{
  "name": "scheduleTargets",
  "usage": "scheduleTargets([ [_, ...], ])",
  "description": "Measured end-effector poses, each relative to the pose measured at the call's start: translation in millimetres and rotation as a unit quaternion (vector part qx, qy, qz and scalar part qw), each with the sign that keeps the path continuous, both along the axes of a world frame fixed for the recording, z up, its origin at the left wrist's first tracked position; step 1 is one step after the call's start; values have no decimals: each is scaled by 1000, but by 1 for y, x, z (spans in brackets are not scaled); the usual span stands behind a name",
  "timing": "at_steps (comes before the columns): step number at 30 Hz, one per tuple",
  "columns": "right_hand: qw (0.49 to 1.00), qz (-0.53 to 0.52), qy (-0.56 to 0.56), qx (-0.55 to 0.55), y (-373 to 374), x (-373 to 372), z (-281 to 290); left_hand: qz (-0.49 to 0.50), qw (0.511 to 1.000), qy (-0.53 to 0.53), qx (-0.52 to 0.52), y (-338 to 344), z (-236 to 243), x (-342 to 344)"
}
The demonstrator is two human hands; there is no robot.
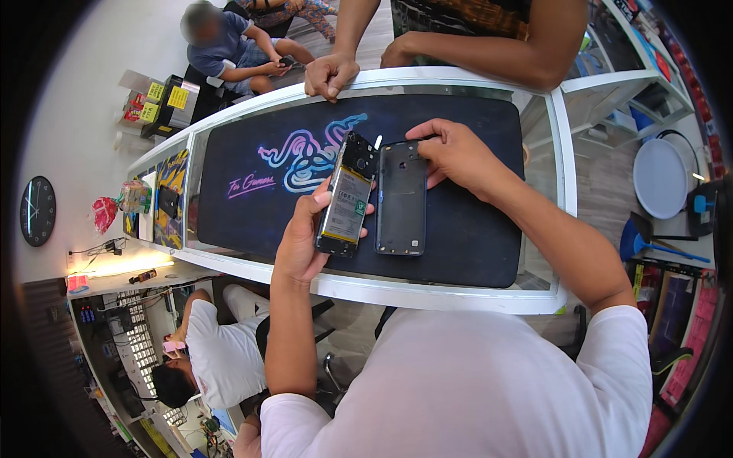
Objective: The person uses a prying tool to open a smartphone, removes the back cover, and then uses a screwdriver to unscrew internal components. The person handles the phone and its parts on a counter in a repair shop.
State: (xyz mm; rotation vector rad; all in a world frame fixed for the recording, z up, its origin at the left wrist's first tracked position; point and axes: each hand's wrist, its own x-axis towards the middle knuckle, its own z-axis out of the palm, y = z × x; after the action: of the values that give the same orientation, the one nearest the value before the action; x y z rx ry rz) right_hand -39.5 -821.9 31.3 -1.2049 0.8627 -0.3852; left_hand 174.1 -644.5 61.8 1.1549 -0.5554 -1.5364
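My left hand [303, 233] is closed round an opened smartphone [348, 195], tilted above a black desk mat [466, 229]. The phone's inside faces up, with a silver battery along its lower part and a dark board at its top. Just to its right is the phone's dark back cover [402, 200], inner side up. Its top right corner is pinched between the fingers of my right hand [454, 156]. Whether the cover's lower end touches the mat I cannot tell. A gap separates phone and cover at the bottom.
The mat lies on a white-framed glass counter [427, 294]. Across it a person leans with a closed hand [332, 75] on the far edge. Another person [229, 49] sits beyond, holding a phone. To the left, a person in white [225, 347] sits at a cluttered workbench.
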Motion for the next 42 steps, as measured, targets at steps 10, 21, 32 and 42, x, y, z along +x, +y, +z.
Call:
scheduleTargets([
  [10,978,-21,82,-188,-12,1,3,104,955,261,-96,37,-28,13],
  [21,882,-35,152,-446,-3,-12,4,151,979,99,-94,64,-24,12],
  [32,897,-77,91,-426,22,-69,-3,105,990,61,-74,60,-9,-5],
  [42,914,-119,57,-383,37,-128,-7,-83,959,-269,-20,4,-23,-132],
])
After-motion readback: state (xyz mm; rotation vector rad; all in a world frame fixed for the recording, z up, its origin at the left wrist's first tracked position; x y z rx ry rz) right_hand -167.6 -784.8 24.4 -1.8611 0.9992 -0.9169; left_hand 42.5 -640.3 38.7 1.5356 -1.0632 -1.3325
